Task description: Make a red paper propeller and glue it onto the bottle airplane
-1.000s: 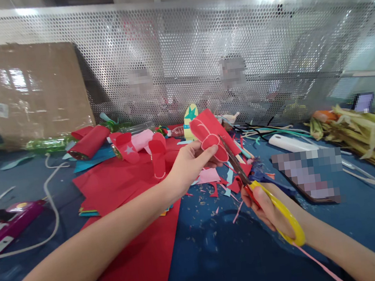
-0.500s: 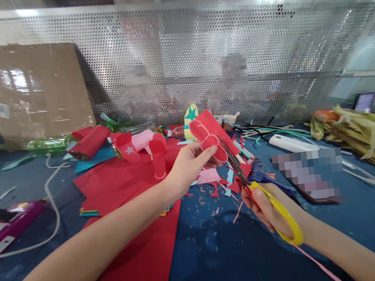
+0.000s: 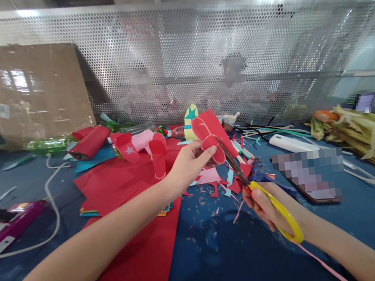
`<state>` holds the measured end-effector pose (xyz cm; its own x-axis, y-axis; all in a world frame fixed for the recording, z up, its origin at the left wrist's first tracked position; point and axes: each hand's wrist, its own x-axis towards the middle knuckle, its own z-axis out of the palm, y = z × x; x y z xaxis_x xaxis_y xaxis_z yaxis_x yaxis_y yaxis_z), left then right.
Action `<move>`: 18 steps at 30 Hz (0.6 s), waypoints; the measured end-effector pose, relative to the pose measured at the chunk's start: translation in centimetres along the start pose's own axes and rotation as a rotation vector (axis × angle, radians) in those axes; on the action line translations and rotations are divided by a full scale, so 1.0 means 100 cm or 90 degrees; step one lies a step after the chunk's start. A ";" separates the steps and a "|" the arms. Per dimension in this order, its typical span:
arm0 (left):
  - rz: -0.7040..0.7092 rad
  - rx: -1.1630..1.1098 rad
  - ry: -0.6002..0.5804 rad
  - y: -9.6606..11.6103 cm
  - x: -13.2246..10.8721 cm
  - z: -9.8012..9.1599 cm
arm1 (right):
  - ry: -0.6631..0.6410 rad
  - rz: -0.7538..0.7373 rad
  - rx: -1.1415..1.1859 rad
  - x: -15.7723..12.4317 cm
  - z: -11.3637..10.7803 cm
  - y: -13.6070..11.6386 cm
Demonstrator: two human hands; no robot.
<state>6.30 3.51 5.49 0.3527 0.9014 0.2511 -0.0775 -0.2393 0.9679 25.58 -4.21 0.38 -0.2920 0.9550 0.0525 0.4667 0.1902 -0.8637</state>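
Between the thumb and fingers of my left hand (image 3: 190, 165) is a piece of red paper (image 3: 213, 126) with a pale outline of rounded lobes drawn on it. My right hand (image 3: 272, 205) is closed round the yellow and red handles of a pair of scissors (image 3: 233, 164). The blades reach up to the paper beside my left fingertips, along the lower lobe's edge, and look nearly closed. Large red sheets (image 3: 141, 242) lie under my left forearm. Paper scraps (image 3: 214, 187) in red, pink and pale blue are scattered below the hands.
Red-wrapped rolls (image 3: 92, 142) and a green bottle (image 3: 49, 144) lie at the back left, before a cardboard sheet (image 3: 31, 91). At left is a purple power strip (image 3: 13, 225) with a white cable. A phone (image 3: 310, 178) and dried husks (image 3: 361, 137) lie at right. Perforated metal screen (image 3: 189, 44) stands behind.
The scissor blades have moved slightly up and left along the paper, and now look more closed. The red paper has tilted a little in my left hand.
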 end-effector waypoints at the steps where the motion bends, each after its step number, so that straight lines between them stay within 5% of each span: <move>1: 0.002 0.007 -0.003 0.000 0.000 0.000 | -0.003 -0.003 0.001 0.000 0.000 0.001; 18: -0.007 0.015 -0.078 -0.001 -0.001 0.004 | -0.016 -0.117 -0.031 0.002 0.001 0.010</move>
<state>6.65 3.26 5.39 0.4647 0.8537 0.2351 -0.0516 -0.2389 0.9697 25.95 -3.86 -0.57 -0.3964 0.8973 0.1941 0.4435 0.3723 -0.8153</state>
